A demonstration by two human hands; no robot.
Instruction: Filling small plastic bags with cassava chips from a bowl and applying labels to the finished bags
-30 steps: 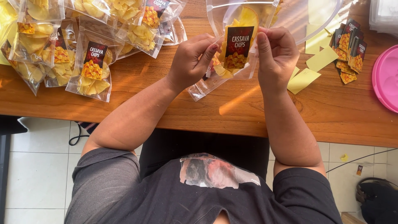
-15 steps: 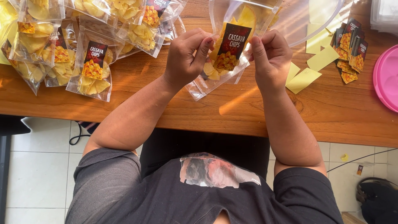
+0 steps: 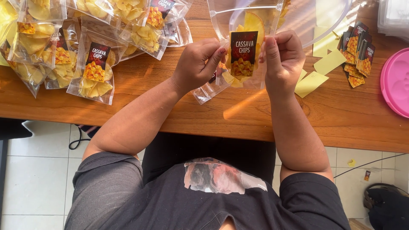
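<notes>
Over the wooden table (image 3: 341, 123) I hold a clear plastic bag of yellow chips (image 3: 251, 25). A dark label sticker with a red and orange picture (image 3: 243, 53) lies on the front of the bag. My left hand (image 3: 198, 64) pinches the sticker's left edge against the bag. My right hand (image 3: 283, 59) pinches its right edge with thumb and forefinger. The bag's lower part hangs between my hands and rests near the table.
A heap of labelled chip bags (image 3: 91, 68) covers the table's left side. At right lie a stack of spare label stickers (image 3: 358, 53), yellow backing papers (image 3: 311, 83) and a pink round lid (image 3: 396, 83). A clear bowl rim (image 3: 328, 32) sits behind the bag.
The sticker has turned from tilted to nearly upright on the bag. Both hands have shifted slightly along its edges while still holding the bag.
</notes>
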